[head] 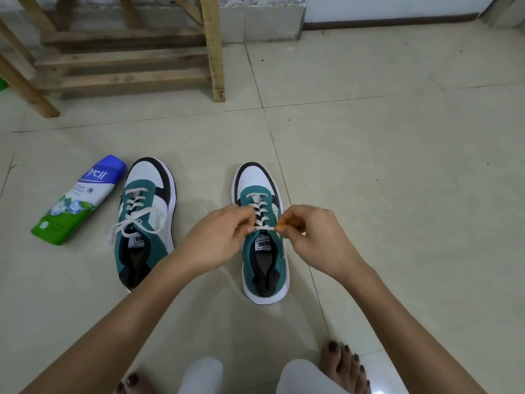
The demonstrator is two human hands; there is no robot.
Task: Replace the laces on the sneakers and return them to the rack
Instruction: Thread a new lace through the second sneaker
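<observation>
Fingers of the left hand and right hand are curled, each pinching the white lace, which is stretched taut between them. A powder bottle lies on the floor just beside the left sneaker, whose bow is tied; the wooden rack stands well beyond. The lace crosses the right sneaker by its tongue, directly beneath the fingers
</observation>
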